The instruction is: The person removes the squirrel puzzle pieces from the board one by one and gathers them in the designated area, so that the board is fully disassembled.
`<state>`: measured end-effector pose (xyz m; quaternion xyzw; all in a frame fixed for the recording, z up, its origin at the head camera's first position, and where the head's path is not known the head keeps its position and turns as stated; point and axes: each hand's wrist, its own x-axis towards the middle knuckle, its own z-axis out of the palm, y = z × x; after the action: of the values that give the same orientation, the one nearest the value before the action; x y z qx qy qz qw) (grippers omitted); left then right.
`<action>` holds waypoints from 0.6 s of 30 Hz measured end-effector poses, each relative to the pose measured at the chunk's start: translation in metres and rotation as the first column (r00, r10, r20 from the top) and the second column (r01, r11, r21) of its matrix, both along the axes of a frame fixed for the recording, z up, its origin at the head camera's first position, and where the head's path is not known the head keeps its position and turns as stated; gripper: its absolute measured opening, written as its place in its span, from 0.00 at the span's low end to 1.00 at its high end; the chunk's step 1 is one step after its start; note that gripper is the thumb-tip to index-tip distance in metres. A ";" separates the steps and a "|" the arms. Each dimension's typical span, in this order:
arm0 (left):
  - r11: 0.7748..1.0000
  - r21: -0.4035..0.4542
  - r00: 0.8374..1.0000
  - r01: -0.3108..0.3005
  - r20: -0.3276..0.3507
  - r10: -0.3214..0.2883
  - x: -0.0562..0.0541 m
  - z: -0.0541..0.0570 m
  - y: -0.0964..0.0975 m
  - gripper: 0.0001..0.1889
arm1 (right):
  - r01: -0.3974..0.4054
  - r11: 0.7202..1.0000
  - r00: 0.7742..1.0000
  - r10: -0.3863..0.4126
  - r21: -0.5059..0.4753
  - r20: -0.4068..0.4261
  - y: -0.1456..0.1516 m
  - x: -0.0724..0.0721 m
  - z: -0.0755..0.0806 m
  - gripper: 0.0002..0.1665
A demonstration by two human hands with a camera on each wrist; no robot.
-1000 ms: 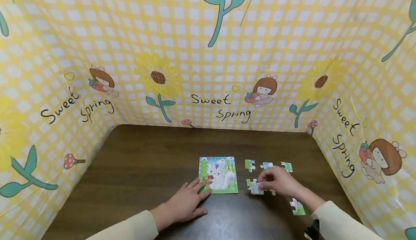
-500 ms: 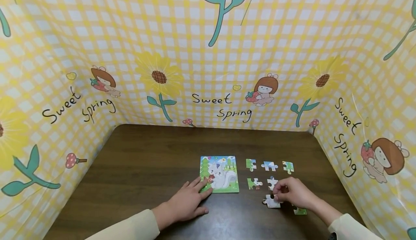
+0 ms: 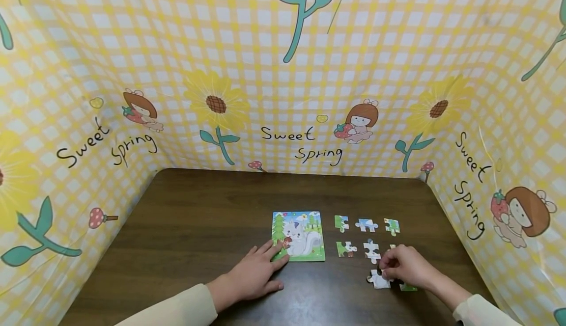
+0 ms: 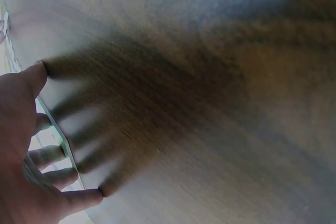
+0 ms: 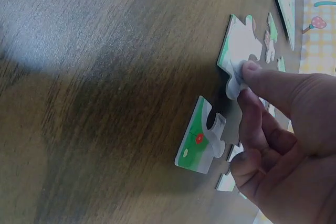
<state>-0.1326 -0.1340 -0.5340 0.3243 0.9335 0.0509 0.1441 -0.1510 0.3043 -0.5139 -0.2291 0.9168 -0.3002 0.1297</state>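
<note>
My left hand lies spread on the table, fingertips touching the lower left corner of a square picture of a white squirrel with a red acorn. In the left wrist view its fingers look straight. To the right, my right hand pinches a mostly white jigsaw piece between thumb and fingers. That piece is tilted and appears just above the table. Beside it lies a green corner piece with a red flower, partly covered by the hand in the head view.
Behind the hand, loose jigsaw pieces form rows: a tree piece, a sky piece and a green one at the back. Nearer are an acorn piece and a squirrel-face piece. A checked cloth encloses the dark table.
My right hand has carried the white piece from over the acorn piece rightward and nearer to me, beside the green corner piece. My left hand stays in place.
</note>
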 end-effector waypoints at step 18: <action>1.000 0.016 1.000 -0.012 -0.008 0.012 0.000 -0.006 -0.003 0.36 | -0.021 0.998 0.996 0.026 0.061 -0.086 -0.001 -0.004 -0.009 0.09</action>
<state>-0.1329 -0.1366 -0.5395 0.3202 0.9356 0.0577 0.1374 -0.1549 0.3036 -0.5231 -0.2488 0.9274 -0.2607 0.0999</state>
